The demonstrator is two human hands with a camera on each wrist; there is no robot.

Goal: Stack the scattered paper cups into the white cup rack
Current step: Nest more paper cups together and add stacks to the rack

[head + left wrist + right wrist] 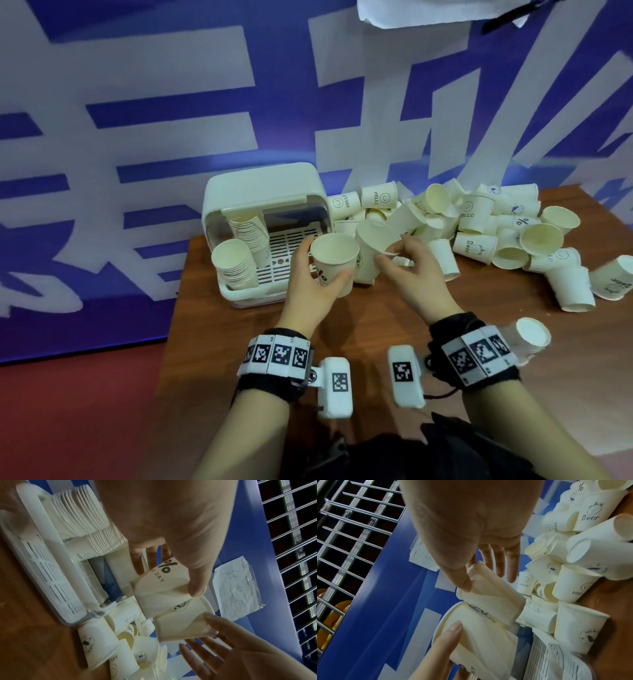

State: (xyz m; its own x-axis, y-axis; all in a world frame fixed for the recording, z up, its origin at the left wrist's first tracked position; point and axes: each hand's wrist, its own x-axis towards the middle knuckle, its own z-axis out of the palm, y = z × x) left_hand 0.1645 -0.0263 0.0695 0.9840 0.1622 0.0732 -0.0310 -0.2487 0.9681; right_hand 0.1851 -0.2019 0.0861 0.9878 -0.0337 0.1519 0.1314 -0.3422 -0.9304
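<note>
My left hand (323,270) grips an upright paper cup (334,260) printed with a "%" mark (154,588), thumb on the near side and fingers behind. My right hand (390,251) pinches the rim of a second, tilted paper cup (375,245) between thumb and forefinger, its other fingers straight. That cup (491,599) leans against the first cup (479,628), base beside rim. Both are just right of the white cup rack (263,185), which holds two leaning stacks of cups (236,263).
A big pile of loose paper cups (496,226) covers the back right of the brown table (376,325). One cup (532,334) lies by my right wrist. The rack stands at the table's back left corner, against a blue and white banner.
</note>
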